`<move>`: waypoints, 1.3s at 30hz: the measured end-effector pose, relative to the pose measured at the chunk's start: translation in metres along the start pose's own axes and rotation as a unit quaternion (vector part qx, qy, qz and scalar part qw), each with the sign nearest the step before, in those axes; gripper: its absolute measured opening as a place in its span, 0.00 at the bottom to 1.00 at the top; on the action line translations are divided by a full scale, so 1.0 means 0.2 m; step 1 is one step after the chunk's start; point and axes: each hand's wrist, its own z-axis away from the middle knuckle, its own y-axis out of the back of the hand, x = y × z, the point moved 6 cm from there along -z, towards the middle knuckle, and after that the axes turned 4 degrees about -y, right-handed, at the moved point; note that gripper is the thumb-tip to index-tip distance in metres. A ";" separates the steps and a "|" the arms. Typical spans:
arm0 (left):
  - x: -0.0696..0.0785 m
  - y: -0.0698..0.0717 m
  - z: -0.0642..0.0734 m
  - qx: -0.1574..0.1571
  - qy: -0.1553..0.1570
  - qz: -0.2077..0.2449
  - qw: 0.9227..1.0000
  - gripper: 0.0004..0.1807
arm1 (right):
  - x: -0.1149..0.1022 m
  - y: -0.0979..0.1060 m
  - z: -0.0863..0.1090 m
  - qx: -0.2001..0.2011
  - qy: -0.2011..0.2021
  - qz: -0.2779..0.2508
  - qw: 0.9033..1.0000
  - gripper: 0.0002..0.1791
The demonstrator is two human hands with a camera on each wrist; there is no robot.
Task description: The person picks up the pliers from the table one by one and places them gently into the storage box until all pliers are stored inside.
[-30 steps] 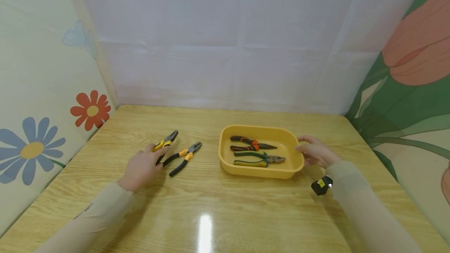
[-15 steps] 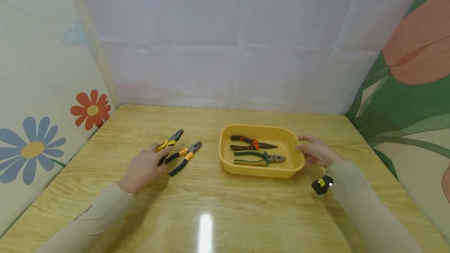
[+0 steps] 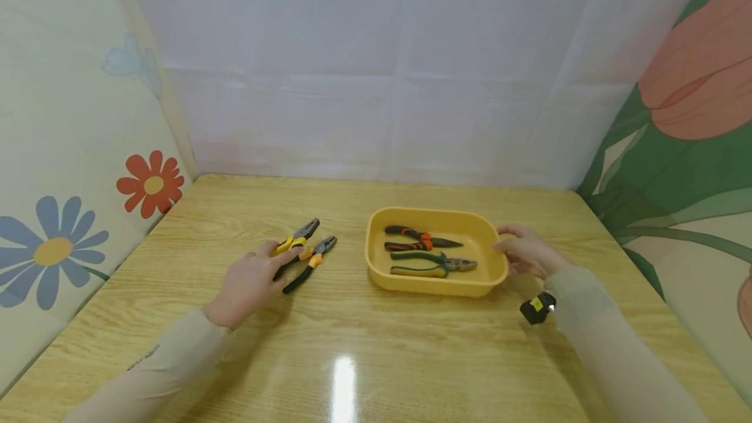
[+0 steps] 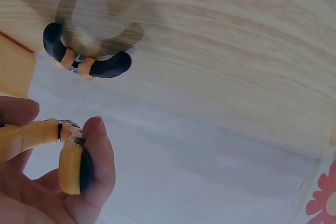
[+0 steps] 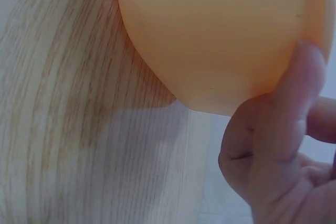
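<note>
In the head view my left hand (image 3: 248,286) grips yellow-and-black combination pliers (image 3: 304,230) by the handles, their grey nose pointing up and right. The left wrist view shows fingers and thumb round the yellow handles (image 4: 34,137). Just to the right lie orange-and-black pliers (image 3: 302,278) on the table, handles spread; the held pliers overlap them in the head view. My right hand (image 3: 531,254) holds the right end of a yellow plastic tray (image 3: 435,286), thumb against its wall in the right wrist view. Inside lie orange-and-black long-nose pliers (image 3: 420,240) and green-and-yellow pliers (image 3: 431,265).
The wooden table (image 3: 376,358) runs back to a white cloth wall (image 3: 376,83). Flowered panels flank it left and right. A small black device with a yellow mark (image 3: 537,309) is beside my right wrist.
My left hand has moved right with the yellow-and-black pliers, bringing them over beside the orange-and-black pliers. My right hand and the tray stay where they were.
</note>
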 end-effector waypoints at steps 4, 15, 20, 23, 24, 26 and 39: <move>0.03 0.00 -0.01 0.004 -0.011 0.001 1.000 0.27 | 0.00 0.00 0.00 0.003 -0.007 0.002 1.000 0.31; 0.14 0.01 -0.04 0.004 -0.035 -0.004 0.999 0.27 | 0.00 -0.01 0.00 -0.001 0.003 -0.023 1.000 0.29; 0.16 0.01 -0.05 0.014 -0.046 0.005 0.999 0.26 | 0.00 -0.01 -0.01 -0.001 -0.001 -0.027 1.000 0.29; 0.17 0.01 -0.05 0.016 -0.052 0.009 0.998 0.27 | 0.01 -0.01 -0.01 -0.001 -0.004 -0.030 1.000 0.29; 0.17 0.01 -0.06 0.017 -0.055 0.009 0.998 0.26 | 0.01 -0.01 -0.01 -0.001 -0.005 -0.031 1.000 0.29; 0.18 0.01 -0.06 0.025 -0.064 0.007 0.998 0.25 | 0.01 -0.01 -0.01 0.001 -0.007 -0.031 0.999 0.29; 0.27 0.03 -0.11 0.011 -0.101 0.004 0.995 0.28 | 0.01 -0.01 -0.01 0.002 -0.008 -0.025 1.000 0.30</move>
